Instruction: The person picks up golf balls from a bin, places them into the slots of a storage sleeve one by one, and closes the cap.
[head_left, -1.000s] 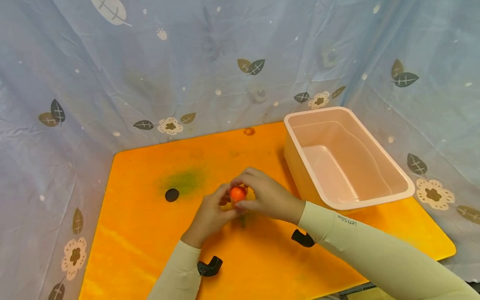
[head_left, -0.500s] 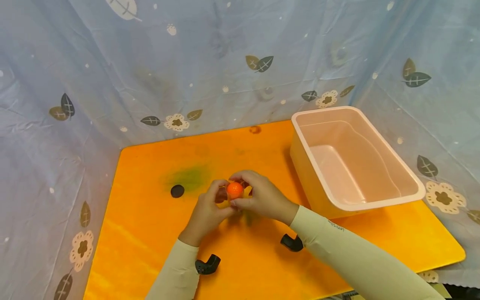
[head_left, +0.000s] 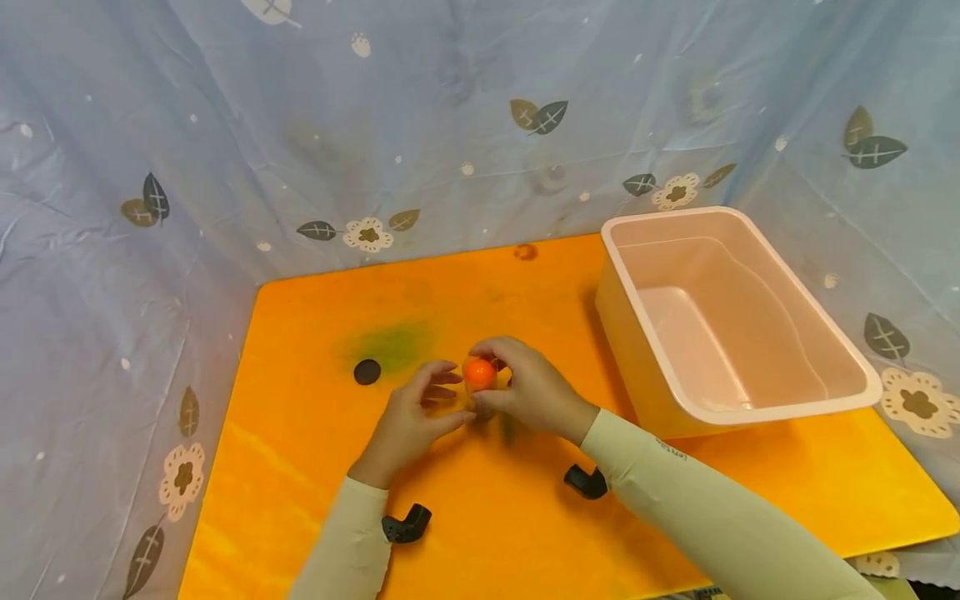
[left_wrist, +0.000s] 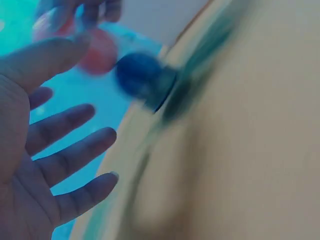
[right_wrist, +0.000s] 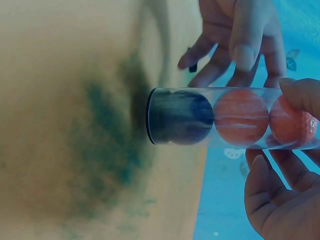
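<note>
My right hand [head_left: 532,387] pinches a clear tube [right_wrist: 159,102] near its upper end, thumb on one side and fingers on the other. The tube stands upright, its dark-rimmed bottom close over the table. Stacked inside are a dark ball [right_wrist: 190,117] at the bottom and two orange dimpled balls, one in the middle [right_wrist: 241,118] and a top ball [head_left: 479,373] that shows at the mouth. My left hand [head_left: 408,425] is beside the tube on the left, fingers spread and holding nothing, its thumb tip near the tube's side.
A black disc [head_left: 367,372] lies on the orange table [head_left: 315,467], left of the hands. At the right stands a large pink bin [head_left: 652,350]. A patterned curtain [head_left: 450,125] surrounds the table's back and sides. Black wrist mounts [head_left: 407,525] hang at both sleeves.
My left hand has drawn away from the tube to the left and its fingers have spread. The right hand still holds the tube. The head view has shifted slightly.
</note>
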